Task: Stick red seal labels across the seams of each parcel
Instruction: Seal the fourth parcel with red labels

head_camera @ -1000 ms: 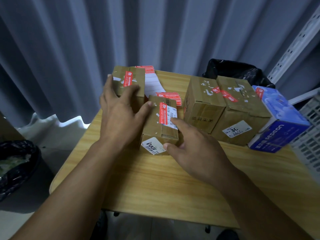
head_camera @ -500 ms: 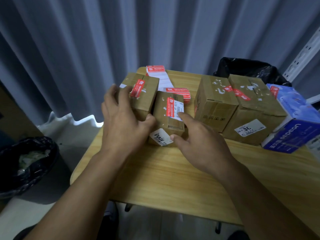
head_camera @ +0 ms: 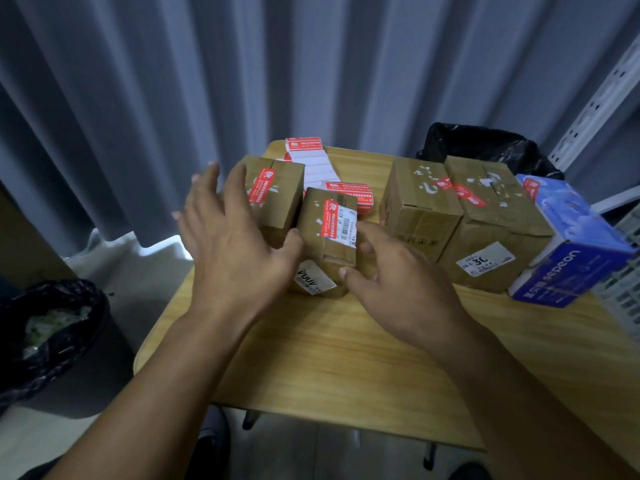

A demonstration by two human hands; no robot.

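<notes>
A small brown parcel (head_camera: 337,252) stands on the wooden table (head_camera: 346,362), with a red seal label (head_camera: 330,218) across its top seam. To its left a second parcel (head_camera: 282,202) also bears a red label (head_camera: 261,186). My left hand (head_camera: 235,247) hovers spread in front of that left parcel, thumb against the small parcel's left side. My right hand (head_camera: 394,282) sits at the small parcel's right front corner, fingers loosely bent, thumb touching its front. A strip of red labels (head_camera: 304,148) and a label roll (head_camera: 349,192) lie behind the parcels.
Two larger cardboard boxes (head_camera: 420,206) (head_camera: 495,223) and a blue carton (head_camera: 578,247), all with red labels, line the table's right side. A black bag (head_camera: 485,143) lies behind them. A lined bin (head_camera: 45,323) stands on the floor at left, grey curtains behind.
My left hand has lifted off the left parcel and spread its fingers. My right index finger has slid off the small parcel's top to its right side. The view has shifted left.
</notes>
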